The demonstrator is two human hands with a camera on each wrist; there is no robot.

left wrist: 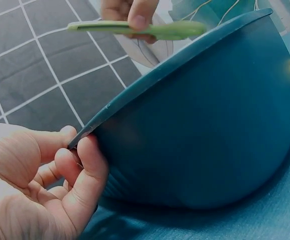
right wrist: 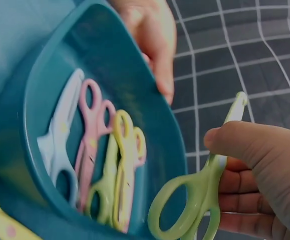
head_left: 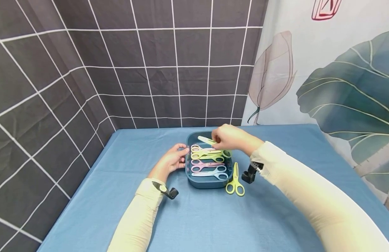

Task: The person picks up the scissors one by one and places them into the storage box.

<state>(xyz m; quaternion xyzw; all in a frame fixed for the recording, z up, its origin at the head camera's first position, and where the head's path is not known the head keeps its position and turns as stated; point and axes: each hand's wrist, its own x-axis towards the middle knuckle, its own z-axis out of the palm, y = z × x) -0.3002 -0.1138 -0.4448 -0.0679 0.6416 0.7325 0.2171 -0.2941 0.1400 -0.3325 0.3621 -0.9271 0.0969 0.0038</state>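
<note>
A dark blue plastic bin (head_left: 205, 185) stands on the table, with my left hand (head_left: 170, 161) pinching its left rim between thumb and fingers. Above the bin's far part, my right hand (head_left: 233, 139) grips light green scissors (right wrist: 205, 185), their blades together and handle loops free in the right wrist view. Side by side in the bin lie light blue scissors (right wrist: 62, 132), pink scissors (right wrist: 90, 140), another green pair (right wrist: 104, 187) and yellow scissors (right wrist: 126, 170). A further pink-handled pair (head_left: 196, 148) shows near the back, partly covered.
Yellow-green scissors (head_left: 235, 183) lie outside the bin against its right front side, blades pointing away. Blue cloth (head_left: 194, 220) covers the table. Behind hang a dark grid-patterned curtain (head_left: 160, 80) and a white leaf-print one (head_left: 285, 101).
</note>
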